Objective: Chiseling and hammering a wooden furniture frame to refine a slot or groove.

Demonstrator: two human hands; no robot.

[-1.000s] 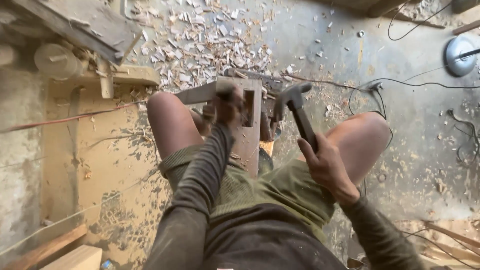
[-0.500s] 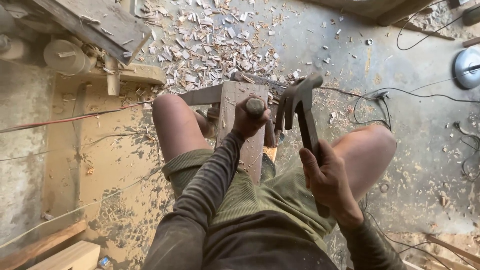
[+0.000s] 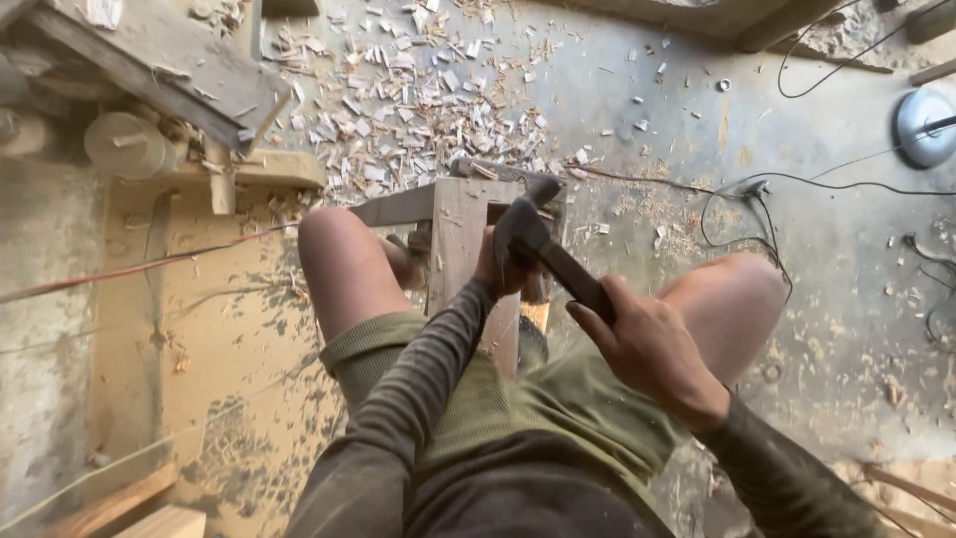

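Right hand [image 3: 652, 344] wrapped around dark claw hammer [image 3: 543, 244], head over upright pale wooden plank [image 3: 463, 249] between the knees; left hand [image 3: 498, 274] clenched, steadying it. Best struck squarely, fingers clear.

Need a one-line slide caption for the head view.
Seated person's right hand holds a hammer above a wooden piece gripped by the left hand.
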